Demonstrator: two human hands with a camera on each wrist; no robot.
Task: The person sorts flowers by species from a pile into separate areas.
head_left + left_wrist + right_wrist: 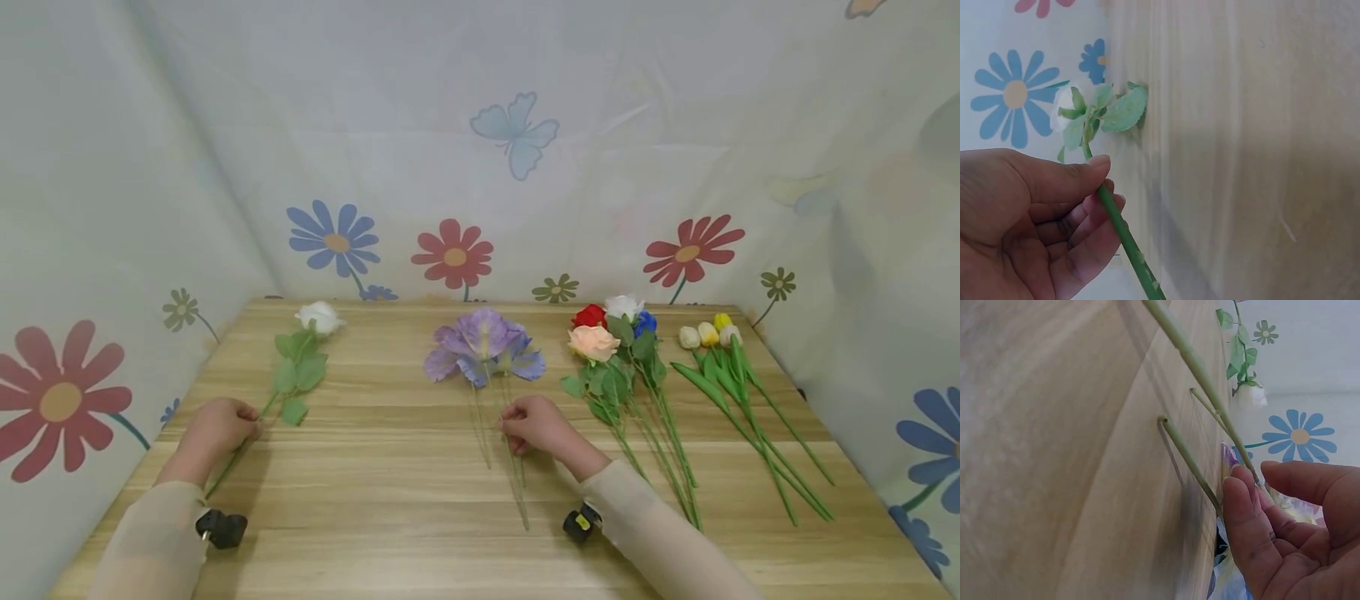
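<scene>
My left hand (221, 429) pinches the green stem of a white rose (321, 318) at the table's left side. In the left wrist view, thumb and fingers of the left hand (1054, 219) meet on the stem, below the leaves. At the middle of the table lie several purple-blue flowers (483, 337) with broad ruffled petals and thin stems. My right hand (542, 427) is at those stems. Seen from the right wrist, the right hand (1297, 525) holds one stem (1200, 375) between thumb and fingertips; two other stem ends show beside it.
Right of the right hand lies a group of roses in red, peach, white and blue (594, 342). Farther right are white and yellow tulips (708, 335) with long stems. The wooden table (360, 500) meets a flower-printed curtain (405, 150) at the back and sides.
</scene>
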